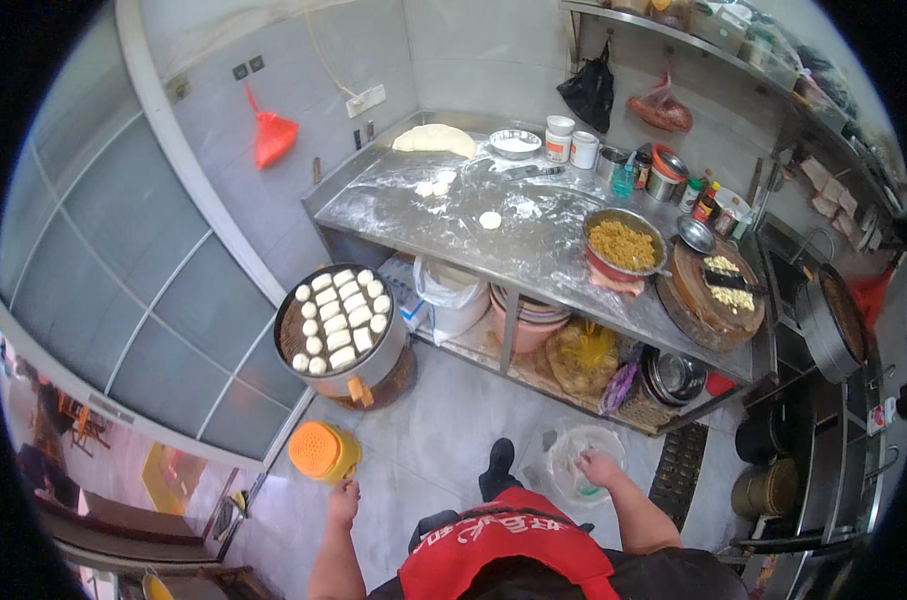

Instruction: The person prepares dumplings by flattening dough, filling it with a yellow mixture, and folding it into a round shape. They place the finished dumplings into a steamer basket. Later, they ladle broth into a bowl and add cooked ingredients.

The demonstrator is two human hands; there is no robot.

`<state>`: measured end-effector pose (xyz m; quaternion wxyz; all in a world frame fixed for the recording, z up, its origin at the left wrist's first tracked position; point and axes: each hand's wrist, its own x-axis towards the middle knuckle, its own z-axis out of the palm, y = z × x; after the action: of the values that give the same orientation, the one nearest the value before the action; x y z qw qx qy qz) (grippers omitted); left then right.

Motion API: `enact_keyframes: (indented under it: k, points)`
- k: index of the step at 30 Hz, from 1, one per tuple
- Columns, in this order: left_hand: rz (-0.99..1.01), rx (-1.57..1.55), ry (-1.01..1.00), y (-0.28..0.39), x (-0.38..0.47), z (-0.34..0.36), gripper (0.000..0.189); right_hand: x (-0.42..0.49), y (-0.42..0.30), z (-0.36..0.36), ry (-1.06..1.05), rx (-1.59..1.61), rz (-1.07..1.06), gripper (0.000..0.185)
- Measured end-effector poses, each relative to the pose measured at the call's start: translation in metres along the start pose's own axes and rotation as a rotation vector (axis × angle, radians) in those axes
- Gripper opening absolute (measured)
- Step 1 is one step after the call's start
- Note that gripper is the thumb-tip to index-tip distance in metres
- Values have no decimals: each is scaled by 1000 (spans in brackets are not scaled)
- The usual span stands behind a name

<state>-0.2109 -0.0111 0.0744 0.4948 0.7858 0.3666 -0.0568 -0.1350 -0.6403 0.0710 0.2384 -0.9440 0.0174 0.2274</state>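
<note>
My left hand (344, 502) is closed at the handle of a yellow plastic container (346, 457) with an orange perforated top. To my right, my right hand (597, 466) hangs with curled fingers over a translucent plastic bin (572, 442); nothing shows in its grip. Past the yellow container stands a round metal steamer (341, 384) holding rows of white dough pieces (336, 324). Ahead, a floured steel worktable (416, 217) carries a large slab of dough (434, 139) and several small dough pieces (491, 220).
A bowl of yellowish-brown filling (622, 244) and a round chopping block (686, 300) with a cleaver (727, 280) and chopped food sit at the table's right. Tubs and bowls fill the lower shelf. A glass sliding door (153, 247) stands left; a floor drain grate (678, 469) lies right.
</note>
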Motion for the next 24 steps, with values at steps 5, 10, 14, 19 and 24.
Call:
enact_keyframes:
  k: [5,10,14,19,24]
  points:
    - [-40,42,-195,24,60,44,36,152,-104,-77,109,91,-147,43]
    - [-97,-88,-119,65,87,75,32,272,-209,-165,220,164,-441,40]
    - [-110,-21,32,113,142,87,30,353,-268,-209,293,177,-458,40]
    - [269,376,308,263,255,107,34,459,-295,-231,472,113,-445,48]
    - [717,371,263,455,387,173,50,565,-343,-263,665,-41,-315,49]
